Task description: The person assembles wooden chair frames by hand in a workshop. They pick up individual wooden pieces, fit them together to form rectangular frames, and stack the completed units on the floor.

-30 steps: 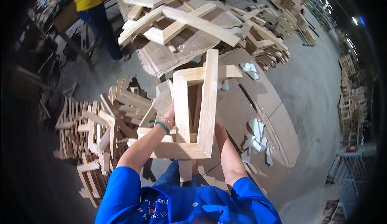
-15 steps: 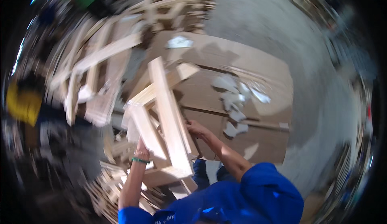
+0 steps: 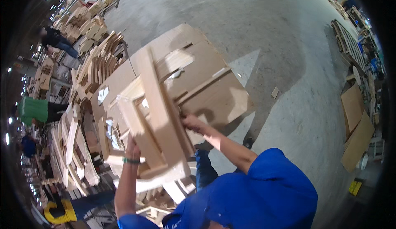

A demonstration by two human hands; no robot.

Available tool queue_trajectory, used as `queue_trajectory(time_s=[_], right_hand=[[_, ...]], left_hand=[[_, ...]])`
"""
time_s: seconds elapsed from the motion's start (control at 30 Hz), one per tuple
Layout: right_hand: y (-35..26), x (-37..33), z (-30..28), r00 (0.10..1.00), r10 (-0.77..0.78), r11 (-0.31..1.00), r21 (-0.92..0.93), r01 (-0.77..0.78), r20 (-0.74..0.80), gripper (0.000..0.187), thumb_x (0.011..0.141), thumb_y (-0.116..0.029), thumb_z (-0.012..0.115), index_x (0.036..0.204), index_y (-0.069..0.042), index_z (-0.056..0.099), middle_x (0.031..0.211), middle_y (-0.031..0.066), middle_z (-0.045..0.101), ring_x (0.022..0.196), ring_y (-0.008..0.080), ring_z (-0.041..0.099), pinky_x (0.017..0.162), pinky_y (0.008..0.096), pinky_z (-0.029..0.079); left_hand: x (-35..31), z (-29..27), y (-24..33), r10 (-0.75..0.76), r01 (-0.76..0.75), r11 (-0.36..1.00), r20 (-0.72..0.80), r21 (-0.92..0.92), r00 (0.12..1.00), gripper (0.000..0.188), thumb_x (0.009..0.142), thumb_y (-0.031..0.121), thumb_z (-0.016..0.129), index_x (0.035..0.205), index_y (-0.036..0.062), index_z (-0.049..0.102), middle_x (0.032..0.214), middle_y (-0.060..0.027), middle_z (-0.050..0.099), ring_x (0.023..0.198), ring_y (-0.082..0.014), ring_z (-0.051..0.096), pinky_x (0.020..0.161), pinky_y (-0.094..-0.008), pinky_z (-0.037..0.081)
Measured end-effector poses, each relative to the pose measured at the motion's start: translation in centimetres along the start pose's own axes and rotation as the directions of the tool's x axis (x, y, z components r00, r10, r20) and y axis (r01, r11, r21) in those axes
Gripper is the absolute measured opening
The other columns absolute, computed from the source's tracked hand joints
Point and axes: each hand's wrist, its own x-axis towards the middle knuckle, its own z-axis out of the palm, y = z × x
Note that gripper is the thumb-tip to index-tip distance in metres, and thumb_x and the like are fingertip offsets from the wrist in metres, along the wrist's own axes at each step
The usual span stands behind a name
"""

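Observation:
A pale wooden frame [image 3: 160, 113] made of several joined boards is held up at a slant in front of me, above a cardboard-covered surface [image 3: 227, 95]. My left hand [image 3: 132, 147], with a green band at its wrist, is closed on the frame's left board from below; its fingers are partly hidden. Against the right edge of the long board, my right hand [image 3: 193, 124] grips the frame, its fingertips out of sight behind the wood. White scraps [image 3: 103, 95] lie on the cardboard left of the frame.
Stacked wooden parts [image 3: 97, 68] run along the left. One person in green [image 3: 34, 110] and another in yellow [image 3: 60, 211] are there too. Cardboard sheets [image 3: 357, 130] lean at the right, near a wooden pallet [image 3: 348, 45]. Grey concrete floor [image 3: 284, 105] stretches ahead and right.
My view has swung to the right, so the wood stacks and the cardboard now sit further left. Both hands still hold the wooden frame, which has shifted slightly left in view.

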Motion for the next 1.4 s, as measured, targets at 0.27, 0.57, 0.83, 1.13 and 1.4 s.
queue_trajectory(time_s=[0.27, 0.57, 0.83, 1.13, 1.4], right_hand=[[-6.2, -14.2, -22.3, 0.968, -0.076, 0.967, 0.219, 0.13, -0.238, 0.028, 0.084, -0.034, 0.066, 0.096, -0.009, 0.061, 0.061, -0.008, 0.044, 0.045, 0.0016, 0.031, 0.04, 0.0203, 0.02], [-7.9, -20.4, -40.2, 0.851, -0.075, 0.959, 0.197, 0.205, -0.521, 0.031, 0.086, -0.04, 0.065, 0.088, -0.01, 0.06, 0.059, -0.0079, 0.042, 0.045, 0.0023, 0.032, 0.04, 0.0216, 0.021], [-11.6, -13.1, -46.6, 0.842, -0.13, 0.934, 0.22, 0.281, -0.524, 0.034, 0.086, -0.039, 0.066, 0.097, -0.007, 0.06, 0.063, -0.008, 0.046, 0.048, 0.002, 0.036, 0.042, 0.0205, 0.025], [-17.3, -2.4, -55.0, 0.966, -0.024, 0.922, 0.368, 0.121, -0.258, 0.035, 0.082, -0.028, 0.072, 0.106, -0.007, 0.059, 0.079, -0.0016, 0.06, 0.06, 0.0081, 0.055, 0.048, 0.0212, 0.038], [-25.8, 11.1, -61.4, 0.997, -0.054, 0.973, 0.22, 0.066, -0.06, 0.022, 0.085, -0.031, 0.069, 0.09, -0.012, 0.059, 0.061, -0.0066, 0.05, 0.042, 0.0036, 0.04, 0.035, 0.0203, 0.028]], left_hand=[[12.8, 21.5, -14.7, -0.157, 0.089, 0.933, 0.172, 0.348, 0.972, 0.032, 0.093, 0.023, 0.048, 0.113, 0.0, 0.057, 0.096, -0.0129, 0.067, 0.084, -0.0222, 0.067, 0.072, -0.0354, 0.059], [24.2, 38.4, -27.1, -0.278, 0.128, 0.765, 0.145, 0.631, 0.95, 0.026, 0.093, 0.023, 0.05, 0.102, 0.0026, 0.062, 0.09, -0.0073, 0.068, 0.075, -0.0159, 0.067, 0.067, -0.0321, 0.058], [34.3, 41.5, -24.9, -0.371, 0.184, 0.859, 0.333, 0.478, 0.867, 0.038, 0.091, 0.036, 0.054, 0.112, 0.0048, 0.06, 0.096, -0.0097, 0.068, 0.079, -0.0176, 0.069, 0.069, -0.0328, 0.059], [42.9, 45.6, -19.9, -0.327, 0.258, 0.928, 0.256, 0.269, 0.91, 0.025, 0.087, 0.031, 0.062, 0.096, 0.0077, 0.066, 0.08, -0.0062, 0.07, 0.062, -0.0147, 0.068, 0.052, -0.031, 0.058], [50.4, 48.8, -15.5, -0.18, 0.181, 0.983, 0.156, 0.002, 0.971, 0.02, 0.086, 0.023, 0.064, 0.094, 0.0047, 0.065, 0.081, -0.0107, 0.069, 0.064, -0.0192, 0.068, 0.054, -0.0336, 0.058]])
